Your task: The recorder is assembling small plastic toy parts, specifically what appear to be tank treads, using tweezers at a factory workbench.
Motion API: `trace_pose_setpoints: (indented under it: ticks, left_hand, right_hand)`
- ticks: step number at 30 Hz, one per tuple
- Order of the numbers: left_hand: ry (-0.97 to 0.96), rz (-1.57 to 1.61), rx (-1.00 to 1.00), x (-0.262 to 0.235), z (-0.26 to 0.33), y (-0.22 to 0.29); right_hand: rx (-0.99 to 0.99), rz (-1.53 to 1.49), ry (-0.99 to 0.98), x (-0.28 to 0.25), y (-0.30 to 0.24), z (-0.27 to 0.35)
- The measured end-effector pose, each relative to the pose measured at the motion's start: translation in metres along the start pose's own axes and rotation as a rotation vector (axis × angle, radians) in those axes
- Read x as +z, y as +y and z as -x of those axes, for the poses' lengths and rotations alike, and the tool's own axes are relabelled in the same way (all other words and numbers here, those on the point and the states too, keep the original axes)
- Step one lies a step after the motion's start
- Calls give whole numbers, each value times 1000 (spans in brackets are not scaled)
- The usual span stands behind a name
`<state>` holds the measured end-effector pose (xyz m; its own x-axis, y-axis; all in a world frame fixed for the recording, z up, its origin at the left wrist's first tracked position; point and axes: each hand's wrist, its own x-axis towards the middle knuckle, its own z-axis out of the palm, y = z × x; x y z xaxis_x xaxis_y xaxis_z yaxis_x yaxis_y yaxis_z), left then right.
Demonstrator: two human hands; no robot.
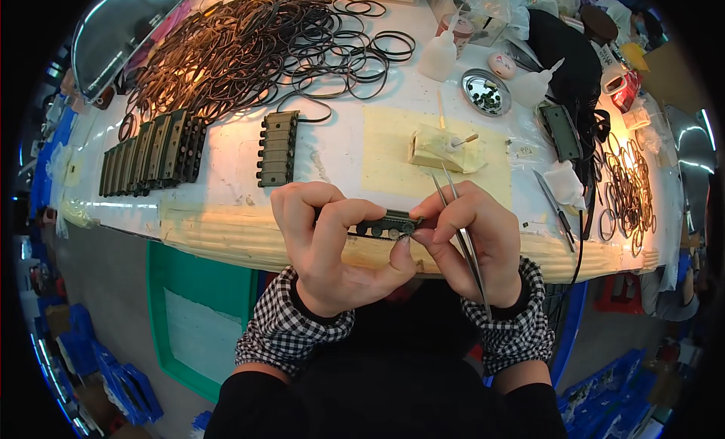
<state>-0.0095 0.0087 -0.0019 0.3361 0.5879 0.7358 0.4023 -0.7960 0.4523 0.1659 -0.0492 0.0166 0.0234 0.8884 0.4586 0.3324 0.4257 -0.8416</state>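
My left hand (325, 250) is closed on a small dark-green toy tank chassis (396, 218) with a row of road wheels along its side. Thumb and index finger grip it just over the table's front edge. At the chassis's right end, my right hand (487, 239) pinches with thumb and index finger, where a thin dark track seems to run around the wheels. Metal tweezers (473, 265) are also tucked in this hand, tips pointing away from me. Fingers partly hide the chassis and the track's far end.
Several similar chassis (155, 152) stand in a row at left; another chassis (278, 148) lies nearer the middle. Behind them spreads a heap of dark rubber loops (242, 54). A yellow block (438, 148), a round metal dish (485, 91), a white squeeze bottle (438, 57) and a knife (555, 208) are to the right.
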Motion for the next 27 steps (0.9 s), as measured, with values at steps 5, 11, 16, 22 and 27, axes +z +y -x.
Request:
trace_pose_setpoints:
  ticks: [5,11,16,22,27]
  left_hand:
    - [-1,-31,22,-2,-1,-1]
    - [6,-19,37,0,-1,-3]
    - [57,24,-34,4,2,-2]
    - [75,4,-61,5,3,0]
    - [51,-85,-12,3,-1,-3]
  right_hand:
    - [-31,31,-23,0,0,-2]
    - [-16,35,-15,0,1,-1]
    - [6,15,6,1,-1,0]
    - [-21,20,0,3,2,0]
    - [-13,38,45,-7,-7,-7]
